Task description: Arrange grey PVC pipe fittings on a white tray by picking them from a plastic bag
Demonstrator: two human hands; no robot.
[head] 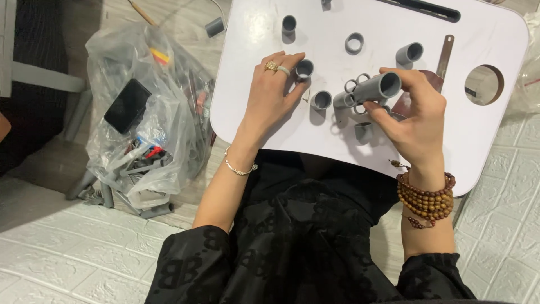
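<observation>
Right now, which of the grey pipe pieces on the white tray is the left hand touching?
The short upright pipe piece at the left hand's fingertips, near the tray's middle. The others stand apart from it, or sit in the right hand.

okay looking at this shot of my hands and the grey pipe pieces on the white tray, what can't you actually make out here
All in the head view:
- Plastic bag: its contents are a jumble behind crumpled film; only a black slab and grey bits show.
- Tool beside the right hand: that hand covers its lower end.
- Pipe piece at the tray's far end: cut off by the top edge.
- Left hand: its fingertips meet a pipe piece, but whether they grip it is unclear.
</observation>
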